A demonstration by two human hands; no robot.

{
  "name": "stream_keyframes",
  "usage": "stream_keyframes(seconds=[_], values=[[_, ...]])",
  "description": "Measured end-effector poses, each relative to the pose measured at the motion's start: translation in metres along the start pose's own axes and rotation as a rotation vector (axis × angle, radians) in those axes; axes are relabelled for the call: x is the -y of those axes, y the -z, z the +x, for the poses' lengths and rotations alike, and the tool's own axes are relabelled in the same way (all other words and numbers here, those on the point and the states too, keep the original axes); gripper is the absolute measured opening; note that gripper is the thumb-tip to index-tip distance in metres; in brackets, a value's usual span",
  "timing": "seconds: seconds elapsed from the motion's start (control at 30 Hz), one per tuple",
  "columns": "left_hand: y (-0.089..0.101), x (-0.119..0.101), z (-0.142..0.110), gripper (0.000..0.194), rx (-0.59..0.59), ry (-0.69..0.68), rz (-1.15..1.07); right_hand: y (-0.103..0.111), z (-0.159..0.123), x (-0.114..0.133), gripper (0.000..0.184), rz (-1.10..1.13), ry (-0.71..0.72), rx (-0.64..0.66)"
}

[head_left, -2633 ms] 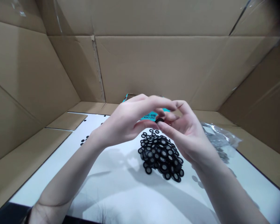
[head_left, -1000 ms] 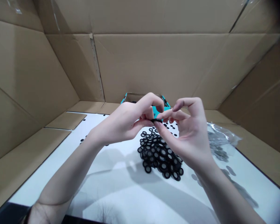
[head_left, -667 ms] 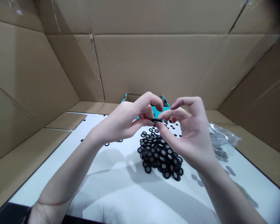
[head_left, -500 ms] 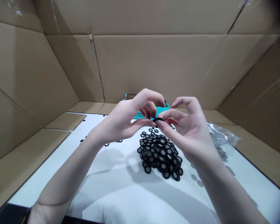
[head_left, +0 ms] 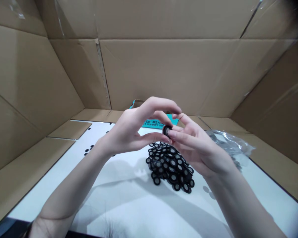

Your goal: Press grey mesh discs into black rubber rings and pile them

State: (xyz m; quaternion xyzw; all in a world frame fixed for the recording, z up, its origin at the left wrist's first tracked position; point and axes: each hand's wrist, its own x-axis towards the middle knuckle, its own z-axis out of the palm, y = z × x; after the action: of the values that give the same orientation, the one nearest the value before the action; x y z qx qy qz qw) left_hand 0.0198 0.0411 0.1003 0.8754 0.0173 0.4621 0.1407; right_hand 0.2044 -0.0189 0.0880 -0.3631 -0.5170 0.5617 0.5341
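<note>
Above the table, both hands hold one small black ring-shaped disc (head_left: 167, 131) with a grey centre. My left hand (head_left: 141, 127) pinches its edge between thumb and fingertips, the index finger arched above. My right hand (head_left: 197, 142) presses its thumb on the disc's face, with its other fingers partly hidden behind. Just below the hands lies a heap of similar black discs with grey centres (head_left: 172, 165). What lies behind the fingers is hidden.
A teal printed box (head_left: 149, 123) stands behind the hands. On the right lies a clear plastic bag (head_left: 232, 142), with loose grey discs (head_left: 210, 191) nearer me. Several dark discs (head_left: 89, 150) are scattered at left. Cardboard walls (head_left: 164, 69) enclose the white table (head_left: 129, 205).
The disc has turned from nearly edge-on to showing its face. My right hand has rolled and its raised index finger has come down. My left fingers have shifted around the disc.
</note>
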Motion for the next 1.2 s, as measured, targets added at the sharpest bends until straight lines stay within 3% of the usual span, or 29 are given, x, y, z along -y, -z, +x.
stream_keyframes(seconds=[0.2, 0.53, 0.8, 1.0, 1.1, 1.2], values=[[-0.005, -0.001, 0.000, 0.039, -0.060, -0.041, -0.038, 0.000, -0.001, -0.001, 0.053, -0.028, 0.014, -0.015], [0.000, -0.003, -0.001, 0.042, -0.033, -0.003, 0.022, 0.000, -0.001, 0.000, 0.050, -0.046, 0.016, -0.037], [0.004, -0.002, -0.002, 0.054, 0.077, 0.030, 0.003, 0.000, -0.002, 0.001, 0.052, -0.025, 0.033, 0.006], [0.002, 0.000, 0.001, 0.047, 0.123, -0.002, 0.011, 0.002, 0.001, 0.000, 0.050, -0.035, 0.037, 0.045], [0.004, 0.001, 0.003, 0.048, 0.158, 0.011, 0.008, 0.011, 0.005, -0.002, 0.048, -0.130, 0.092, 0.012], [0.012, 0.003, 0.002, 0.053, 0.160, 0.131, 0.049, 0.032, 0.010, -0.004, 0.041, -0.430, 0.159, -0.034]])
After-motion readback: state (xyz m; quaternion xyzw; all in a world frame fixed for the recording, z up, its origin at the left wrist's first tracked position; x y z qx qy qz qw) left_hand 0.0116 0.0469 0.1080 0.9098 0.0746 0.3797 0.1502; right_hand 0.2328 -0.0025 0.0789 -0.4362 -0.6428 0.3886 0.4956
